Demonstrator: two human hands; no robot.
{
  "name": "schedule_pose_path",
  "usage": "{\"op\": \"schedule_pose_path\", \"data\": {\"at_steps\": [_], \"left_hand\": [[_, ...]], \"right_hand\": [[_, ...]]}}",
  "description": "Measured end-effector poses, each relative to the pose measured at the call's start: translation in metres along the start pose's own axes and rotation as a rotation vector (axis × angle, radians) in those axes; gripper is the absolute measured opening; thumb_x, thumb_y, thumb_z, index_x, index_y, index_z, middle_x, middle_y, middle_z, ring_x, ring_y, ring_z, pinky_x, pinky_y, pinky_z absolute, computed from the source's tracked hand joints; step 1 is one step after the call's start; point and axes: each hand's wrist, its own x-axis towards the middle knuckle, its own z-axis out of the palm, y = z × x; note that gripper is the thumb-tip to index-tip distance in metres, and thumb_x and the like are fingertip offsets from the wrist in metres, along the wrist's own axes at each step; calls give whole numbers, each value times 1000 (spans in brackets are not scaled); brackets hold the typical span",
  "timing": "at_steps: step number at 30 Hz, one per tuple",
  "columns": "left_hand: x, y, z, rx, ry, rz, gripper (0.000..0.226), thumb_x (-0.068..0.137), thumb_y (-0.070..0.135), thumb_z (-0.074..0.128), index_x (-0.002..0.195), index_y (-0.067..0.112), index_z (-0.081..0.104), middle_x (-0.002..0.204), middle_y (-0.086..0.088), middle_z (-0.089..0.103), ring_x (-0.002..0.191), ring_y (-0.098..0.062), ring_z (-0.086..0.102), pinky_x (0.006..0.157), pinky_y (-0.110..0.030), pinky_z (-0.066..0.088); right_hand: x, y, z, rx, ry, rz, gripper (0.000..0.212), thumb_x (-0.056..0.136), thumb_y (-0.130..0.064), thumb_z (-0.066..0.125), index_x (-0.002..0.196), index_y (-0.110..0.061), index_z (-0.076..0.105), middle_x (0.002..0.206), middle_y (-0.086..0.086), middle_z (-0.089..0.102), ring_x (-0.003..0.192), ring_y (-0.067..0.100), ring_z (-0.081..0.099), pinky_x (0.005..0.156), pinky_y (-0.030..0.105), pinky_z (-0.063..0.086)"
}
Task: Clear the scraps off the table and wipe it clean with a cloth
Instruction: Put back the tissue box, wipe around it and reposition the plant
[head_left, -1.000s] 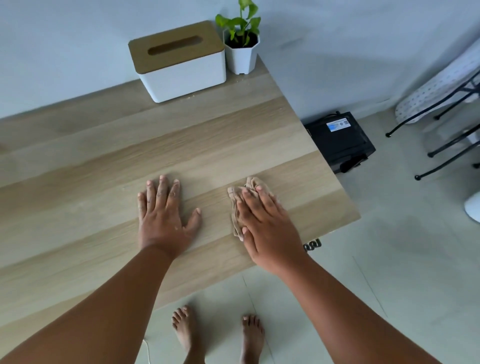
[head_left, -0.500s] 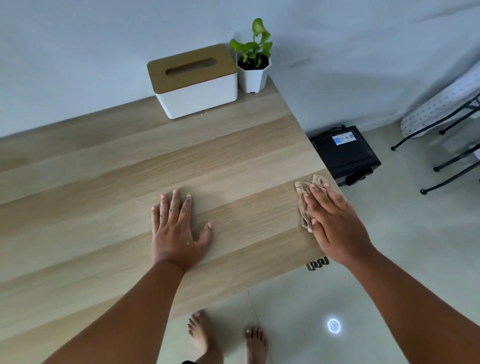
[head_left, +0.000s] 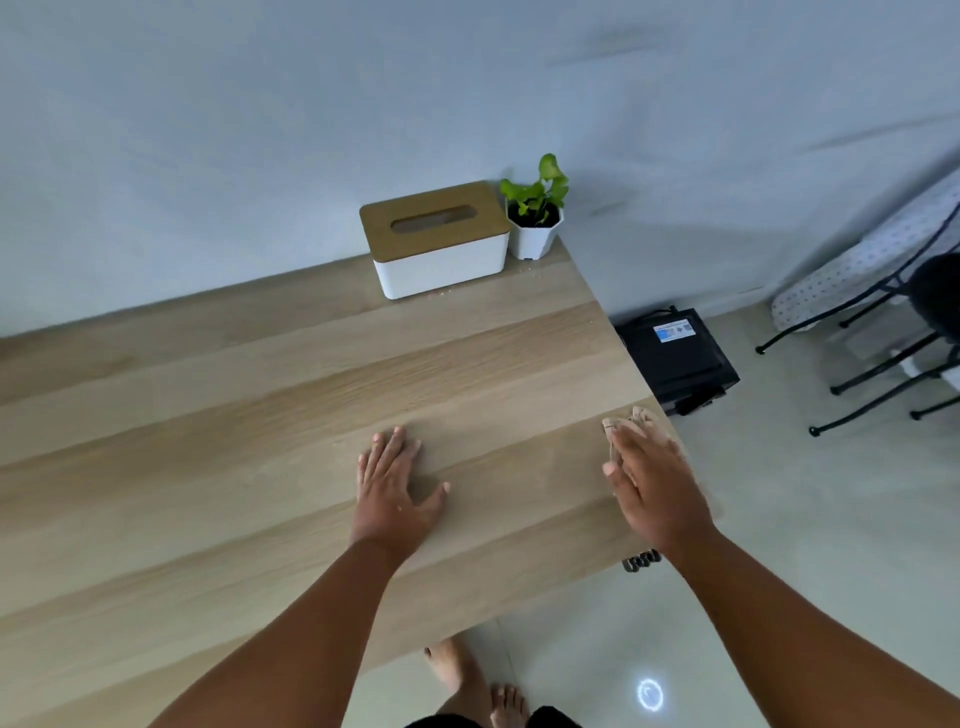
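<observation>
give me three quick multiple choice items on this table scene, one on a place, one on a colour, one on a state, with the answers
1. Where is the cloth?
A. at the table's right edge
B. beside the tissue box
C. on the floor

2. What colour is the tissue box lid?
A. black
B. wood brown
C. green

3. How does the left hand lie?
A. in a fist
B. flat on the table
C. holding the plant

Answers:
1 A, the right hand presses it by the right edge.
2 B, the lid is brown over a white body.
3 B, its fingers are spread on the wood.
</observation>
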Motion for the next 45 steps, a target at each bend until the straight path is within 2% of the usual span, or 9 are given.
{"op": "schedule_pose_path", "data": {"at_steps": [3, 7, 12, 15, 20, 27, 33, 40, 45], "left_hand": [[10, 1, -15, -121, 29, -93, 70, 90, 48, 69, 149, 17, 48, 158, -4, 43, 150, -20, 31, 124, -36, 23], [35, -1, -42, -434, 150, -294, 55, 91, 40, 72, 141, 25, 52, 134, 3, 63, 125, -19, 58, 102, -35, 45], [72, 3, -80, -699, 270, -345, 50, 89, 36, 76, 134, 29, 56, 118, 10, 65, 112, -15, 61, 98, -35, 50], [97, 11, -99, -772, 300, -342, 51, 89, 40, 76, 134, 30, 56, 118, 14, 64, 113, -10, 61, 92, -27, 49], [139, 27, -122, -780, 365, -309, 52, 88, 38, 77, 135, 26, 57, 120, 11, 65, 111, -5, 60, 80, -12, 43], [209, 39, -143, -756, 380, -293, 61, 86, 42, 78, 140, 28, 52, 132, 9, 61, 121, -9, 57, 98, -29, 45], [246, 48, -131, -822, 366, -351, 76, 82, 52, 79, 147, 32, 45, 141, 8, 54, 126, -9, 52, 96, -29, 43], [268, 49, -108, -802, 327, -380, 88, 80, 54, 79, 153, 34, 36, 155, 7, 44, 136, -13, 46, 107, -38, 44], [276, 42, -97, -795, 297, -390, 86, 79, 54, 81, 150, 35, 37, 153, 7, 47, 137, -14, 47, 111, -46, 46]], "right_hand": [[7, -33, -6, 150, 9, 61, 62, 101, -47, 51, 155, -19, 40, 158, 3, 44, 152, 22, 29, 124, 52, 25], [33, -78, -13, 383, 54, 152, 75, 95, -51, 61, 157, -21, 33, 158, 3, 43, 147, 21, 38, 119, 45, 35], [75, -121, -27, 599, 73, 170, 74, 93, -47, 68, 156, -27, 35, 157, -4, 44, 144, 14, 42, 117, 42, 40], [107, -135, -37, 706, 89, 201, 71, 92, -47, 70, 153, -28, 39, 154, -7, 47, 137, 11, 49, 112, 36, 43], [163, -141, -48, 790, 97, 207, 72, 92, -44, 72, 153, -20, 41, 154, 0, 47, 136, 19, 51, 111, 39, 44], [251, -132, -63, 752, 94, 190, 77, 89, -53, 71, 153, -22, 40, 156, 1, 44, 141, 19, 45, 116, 46, 41], [303, -126, -55, 740, 114, 193, 76, 90, -53, 71, 153, -23, 40, 152, 3, 45, 138, 19, 47, 112, 39, 41], [330, -119, -36, 720, 117, 225, 90, 84, -62, 70, 156, -27, 29, 154, 1, 37, 138, 19, 46, 111, 42, 44], [339, -119, -28, 742, 175, 202, 82, 79, -59, 76, 147, -33, 40, 138, -8, 42, 127, 14, 52, 106, 39, 48]]}}
